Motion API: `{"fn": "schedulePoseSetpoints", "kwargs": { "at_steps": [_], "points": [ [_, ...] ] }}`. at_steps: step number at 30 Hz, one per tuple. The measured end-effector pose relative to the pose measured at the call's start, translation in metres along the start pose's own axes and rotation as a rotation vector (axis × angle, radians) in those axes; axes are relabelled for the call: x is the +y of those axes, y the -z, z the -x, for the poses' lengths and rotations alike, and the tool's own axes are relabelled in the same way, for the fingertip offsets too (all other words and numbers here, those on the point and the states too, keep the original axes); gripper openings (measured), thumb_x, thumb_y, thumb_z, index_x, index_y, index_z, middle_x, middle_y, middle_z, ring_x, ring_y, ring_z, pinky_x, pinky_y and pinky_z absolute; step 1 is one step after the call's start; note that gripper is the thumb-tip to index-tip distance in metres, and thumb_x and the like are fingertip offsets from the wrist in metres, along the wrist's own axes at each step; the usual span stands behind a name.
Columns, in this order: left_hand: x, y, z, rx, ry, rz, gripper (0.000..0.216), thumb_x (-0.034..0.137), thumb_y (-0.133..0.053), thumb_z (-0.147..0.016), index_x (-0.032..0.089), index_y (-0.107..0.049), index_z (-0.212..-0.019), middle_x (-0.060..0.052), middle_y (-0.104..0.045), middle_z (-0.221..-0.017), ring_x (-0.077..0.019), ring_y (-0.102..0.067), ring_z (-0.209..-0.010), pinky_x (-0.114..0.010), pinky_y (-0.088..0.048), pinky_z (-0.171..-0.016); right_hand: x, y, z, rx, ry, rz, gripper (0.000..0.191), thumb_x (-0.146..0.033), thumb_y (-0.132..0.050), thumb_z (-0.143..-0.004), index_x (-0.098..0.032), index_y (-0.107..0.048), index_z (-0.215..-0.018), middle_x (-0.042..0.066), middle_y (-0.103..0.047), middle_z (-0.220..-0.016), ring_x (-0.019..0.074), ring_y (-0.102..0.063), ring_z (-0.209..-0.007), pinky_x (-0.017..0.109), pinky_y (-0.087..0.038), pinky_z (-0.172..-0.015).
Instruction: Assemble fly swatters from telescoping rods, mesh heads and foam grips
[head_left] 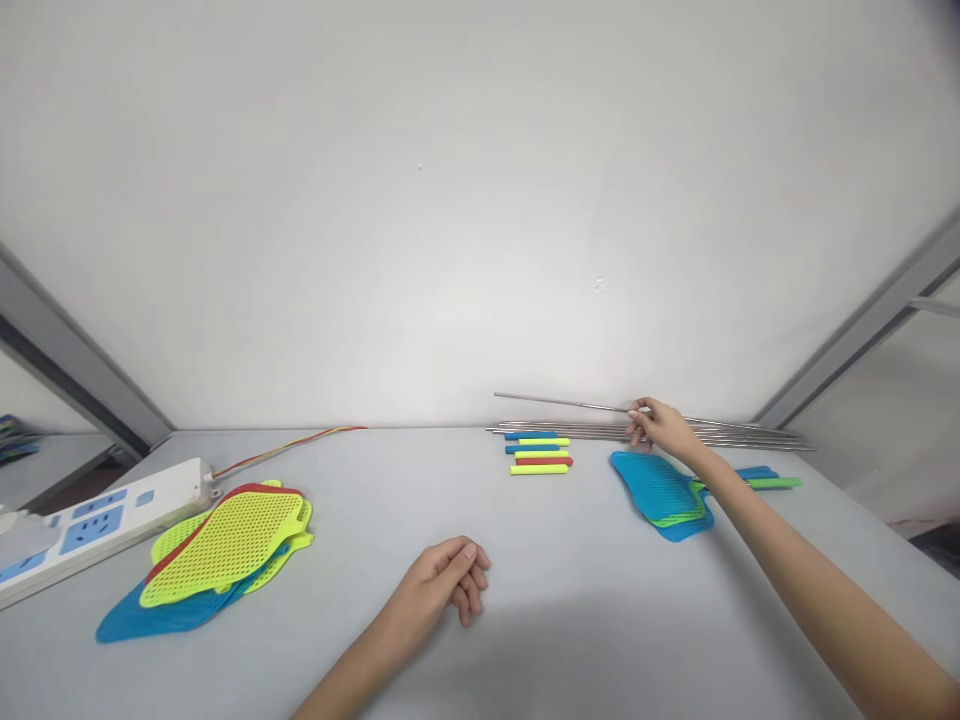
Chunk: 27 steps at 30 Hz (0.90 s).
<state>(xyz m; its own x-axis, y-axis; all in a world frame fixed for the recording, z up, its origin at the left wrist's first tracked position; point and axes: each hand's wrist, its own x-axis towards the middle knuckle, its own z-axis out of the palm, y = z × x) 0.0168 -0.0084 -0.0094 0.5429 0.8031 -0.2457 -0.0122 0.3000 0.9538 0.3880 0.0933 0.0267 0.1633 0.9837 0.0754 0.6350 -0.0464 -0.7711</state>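
Observation:
My right hand (660, 425) pinches a thin metal rod (559, 400) between thumb and fingers. The rod is raised and slightly tilted above a bundle of similar metal rods (592, 432) lying along the wall. Just below that hand lie blue and green fly swatters (651, 485), with a green handle (776, 483) pointing right. My left hand (450, 575) hovers over or rests on the table's middle, fingers loosely curled together with nothing in them. Several blue, yellow and red plastic handle tubes (538, 455) lie in a row between my hands, farther back.
On the left, yellow, red and blue fly swatter heads (232, 540) are piled up. Beside them a white power strip (127, 515) has a plug in it, and a red-yellow cable (289, 443) runs to the wall. Grey frame posts (75, 350) flank the table.

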Motion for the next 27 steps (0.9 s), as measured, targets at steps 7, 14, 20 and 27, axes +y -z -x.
{"fn": "schedulePoseSetpoints", "kwargs": {
  "at_steps": [7,14,20,27],
  "points": [
    [-0.002,0.000,0.001,0.008,-0.041,-0.053,0.032,0.040,-0.035,-0.080,0.013,-0.051,-0.075,-0.002,-0.052,-0.067,-0.0102,-0.053,-0.052,-0.022,-0.040,-0.045,-0.023,0.009,0.014,0.239,0.172,0.013,0.028,-0.038,-0.039,-0.079,-0.015,-0.052,-0.089,0.009,-0.062,-0.090,0.0193,-0.059,-0.083,0.027,-0.051,-0.060],
    [-0.004,-0.002,0.002,0.035,-0.071,-0.126,0.034,0.042,-0.036,-0.079,0.013,-0.052,-0.076,-0.002,-0.052,-0.065,-0.0095,-0.052,-0.050,-0.022,-0.040,-0.045,-0.047,0.020,0.035,0.438,0.306,0.165,0.023,-0.035,-0.048,-0.076,-0.022,-0.061,-0.090,0.002,-0.062,-0.095,0.0241,-0.052,-0.098,0.033,-0.039,-0.086],
    [-0.004,-0.004,0.005,0.057,-0.100,-0.190,0.036,0.045,-0.033,-0.079,0.014,-0.052,-0.076,-0.002,-0.053,-0.066,-0.0092,-0.050,-0.049,-0.022,-0.040,-0.047,-0.077,0.016,0.054,0.455,0.437,0.399,0.016,-0.029,-0.047,-0.079,-0.027,-0.061,-0.085,-0.002,-0.064,-0.092,0.0213,-0.051,-0.101,0.029,-0.042,-0.080],
    [0.007,-0.019,0.025,0.221,-0.289,-0.625,0.027,0.036,-0.033,-0.082,0.021,-0.053,-0.092,-0.005,-0.057,-0.084,-0.0158,-0.053,-0.073,-0.028,-0.044,-0.064,-0.099,-0.009,0.081,0.428,0.478,0.339,0.022,-0.031,-0.046,-0.079,-0.025,-0.061,-0.093,0.000,-0.061,-0.101,0.0216,-0.057,-0.092,0.028,-0.045,-0.078]
  ]
}}
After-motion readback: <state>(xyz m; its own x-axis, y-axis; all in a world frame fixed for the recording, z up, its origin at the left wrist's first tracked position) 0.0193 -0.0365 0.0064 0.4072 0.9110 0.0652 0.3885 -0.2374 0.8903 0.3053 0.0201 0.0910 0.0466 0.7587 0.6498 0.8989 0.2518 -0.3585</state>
